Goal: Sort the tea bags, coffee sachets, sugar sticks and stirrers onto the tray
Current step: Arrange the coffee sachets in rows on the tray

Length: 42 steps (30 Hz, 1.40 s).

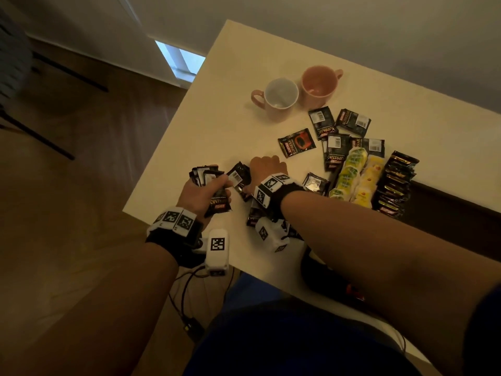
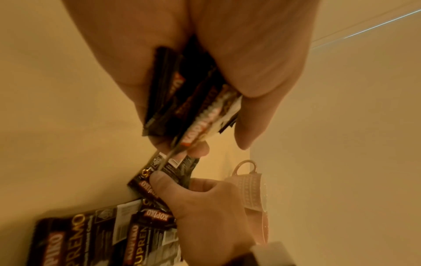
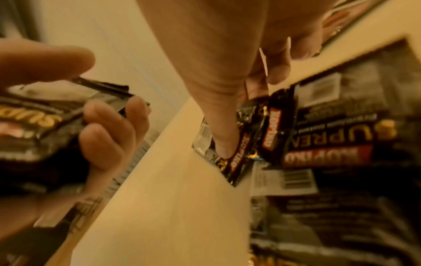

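My left hand [image 1: 202,192] sits at the near-left corner of the table [image 1: 244,63], fingers curled tight round a stack of coffee sachets [image 1: 207,176]. In the left wrist view the packets fan out between thumb and fingers, edges uneven, so I judge the hold secure but untidy.

Just to its right, my right hand [image 1: 267,168] is down on the tabletop, thumb and fingers pinching a single sachet [image 2: 164,172] that lies flat among others. The right wrist view is blurred, but the thumb clearly presses on that packet's edge.

The step in hand, as I read it, is gathering the loose coffee into one bundle. To do it well I would lift this packet by its edge, not drag it (its neighbours overlap it and would slide along), then slot it into the fan face to face with the rest, easing the left thumb only enough to admit it. Squaring the stack against the table would help before moving it.

Further right, more dark sachets [image 1: 341,131] lie scattered, then a row of green-yellow tea bags [image 1: 349,169], yellow packets [image 1: 370,180] and a dark row of sticks [image 1: 397,183] at the table's right edge. Two mugs [image 1: 298,90] stand beyond, well apart from my hands.

I cannot see a tray or any stirrers from here.
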Motion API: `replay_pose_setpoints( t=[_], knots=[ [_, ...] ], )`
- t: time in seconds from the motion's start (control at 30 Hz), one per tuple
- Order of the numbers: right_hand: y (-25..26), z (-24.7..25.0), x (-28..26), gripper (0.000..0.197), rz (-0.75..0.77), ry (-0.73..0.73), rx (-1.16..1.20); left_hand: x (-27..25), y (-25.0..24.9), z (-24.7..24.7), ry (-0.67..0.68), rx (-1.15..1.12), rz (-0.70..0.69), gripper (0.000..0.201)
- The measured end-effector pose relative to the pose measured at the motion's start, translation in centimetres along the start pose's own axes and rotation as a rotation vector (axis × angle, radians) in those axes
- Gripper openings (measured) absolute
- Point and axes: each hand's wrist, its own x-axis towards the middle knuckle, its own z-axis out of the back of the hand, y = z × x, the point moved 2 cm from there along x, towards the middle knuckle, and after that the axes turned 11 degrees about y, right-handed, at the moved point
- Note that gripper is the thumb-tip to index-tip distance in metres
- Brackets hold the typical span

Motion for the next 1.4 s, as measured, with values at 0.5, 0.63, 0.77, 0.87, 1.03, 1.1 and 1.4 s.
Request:
replay_pose_setpoints(
  t=[0.5, 0.63, 0.77, 0.87, 1.03, 1.1, 1.4],
  knots=[
    [-7.2, 5.7, -8.0, 0.035, 0.096, -0.154, 0.601, 0.2, -1.2, -6.0, 0.099, 0.052, -0.023, 0.014],
    [-10.7, 5.9, -12.2, 0.040, 0.111, -0.157, 0.841, -0.6, -1.9, -11.9, 0.313, 0.019, -0.007, 0.052],
    [-13.6, 4.6, -15.7, 0.047, 0.083, -0.191, 1.013, -2.0, -2.2, -17.6, 0.479, 0.029, 0.021, 0.049],
    [-15.7, 3.9, -18.2, 0.049, 0.024, -0.251, 1.016, -2.8, -1.8, -20.9, 0.520, 0.103, 0.054, 0.037],
    [-19.0, 2.4, -21.7, 0.041, -0.032, -0.242, 1.001, -3.2, 0.6, -24.1, 0.536, 0.335, 0.122, 0.014],
    [-20.5, 1.5, -22.9, 0.041, -0.049, -0.252, 1.013, -3.7, 1.3, -25.6, 0.508, 0.366, 0.155, 0.012],
    [-24.6, 1.2, -27.3, 0.135, 0.265, -0.364, 0.341, -5.6, 4.3, -30.9, 0.676, 0.354, 0.304, 0.047]
  ],
)
